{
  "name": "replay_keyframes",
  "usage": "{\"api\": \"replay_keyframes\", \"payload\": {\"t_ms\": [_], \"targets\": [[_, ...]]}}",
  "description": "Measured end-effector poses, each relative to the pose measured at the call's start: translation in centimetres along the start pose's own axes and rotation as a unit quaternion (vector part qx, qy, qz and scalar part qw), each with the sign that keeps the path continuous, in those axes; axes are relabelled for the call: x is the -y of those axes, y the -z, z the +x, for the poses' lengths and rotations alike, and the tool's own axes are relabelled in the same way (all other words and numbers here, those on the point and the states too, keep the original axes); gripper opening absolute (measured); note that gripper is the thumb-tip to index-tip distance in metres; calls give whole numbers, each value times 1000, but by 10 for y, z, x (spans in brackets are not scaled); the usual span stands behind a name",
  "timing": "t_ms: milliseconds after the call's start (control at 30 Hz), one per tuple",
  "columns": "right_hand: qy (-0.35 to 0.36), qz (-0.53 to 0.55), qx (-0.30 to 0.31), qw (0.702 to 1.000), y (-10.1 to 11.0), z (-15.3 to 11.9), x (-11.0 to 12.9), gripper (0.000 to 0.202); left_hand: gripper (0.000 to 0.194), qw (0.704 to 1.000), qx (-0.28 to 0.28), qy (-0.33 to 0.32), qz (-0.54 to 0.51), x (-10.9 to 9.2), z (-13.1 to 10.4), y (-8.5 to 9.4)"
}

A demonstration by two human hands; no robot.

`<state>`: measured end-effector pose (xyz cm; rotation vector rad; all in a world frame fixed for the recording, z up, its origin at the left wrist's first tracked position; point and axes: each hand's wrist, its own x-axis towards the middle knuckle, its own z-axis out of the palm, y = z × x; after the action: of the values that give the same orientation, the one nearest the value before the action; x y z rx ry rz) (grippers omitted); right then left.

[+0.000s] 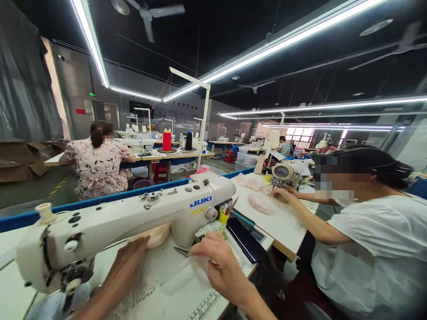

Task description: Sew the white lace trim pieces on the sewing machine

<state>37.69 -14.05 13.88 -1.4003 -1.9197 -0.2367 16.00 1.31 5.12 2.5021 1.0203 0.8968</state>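
Observation:
My left hand reaches beneath the arm of a white JUKI sewing machine. Its fingertips meet a beige fabric piece lying there; motion blur hides whether they grip it. To the right of the machine's pillar, my right hand is bent with thumb and fingers together on a thin sheer whitish fabric, which spreads over the table. A dark pointed metal tool lies just left of these fingers. The needle end of the machine is at the lower left.
Beside the machine stand a yellow cup with pencils and a dark phone. A co-worker sews at the right, near round pinkish fabric pieces. Another person sits ahead left, near red and black thread cones.

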Motion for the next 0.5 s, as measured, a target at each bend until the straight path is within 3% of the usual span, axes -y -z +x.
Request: {"api": "replay_keyframes", "payload": {"t_ms": [67, 100, 167, 233, 333, 400, 500], "targets": [[11, 58, 86, 995, 15, 1, 8, 23, 45, 996, 46, 15, -68, -34, -7, 11], [6, 78, 133, 988, 18, 3, 15, 20, 50, 972, 116, 58, -198, -51, -12, 16], [-29, 86, 200, 975, 14, 7, 29, 15, 73, 906, 210, 57, -362, -84, -24, 28], [-80, 60, 229, 968, 5, 9, 43, 19, 84, 900, 207, 64, -379, -106, -38, 40], [-131, 57, 231, 962, -5, 7, 60, 23, 52, 905, 180, 120, -366, -114, -66, 58], [-140, 165, 251, 943, -10, 0, 68, 17, 44, 887, 162, 166, -399, -108, -93, 70], [-135, 403, 302, 853, -24, -15, 77, 16, 44, 800, 112, 263, -528, -95, -145, 82]]}}
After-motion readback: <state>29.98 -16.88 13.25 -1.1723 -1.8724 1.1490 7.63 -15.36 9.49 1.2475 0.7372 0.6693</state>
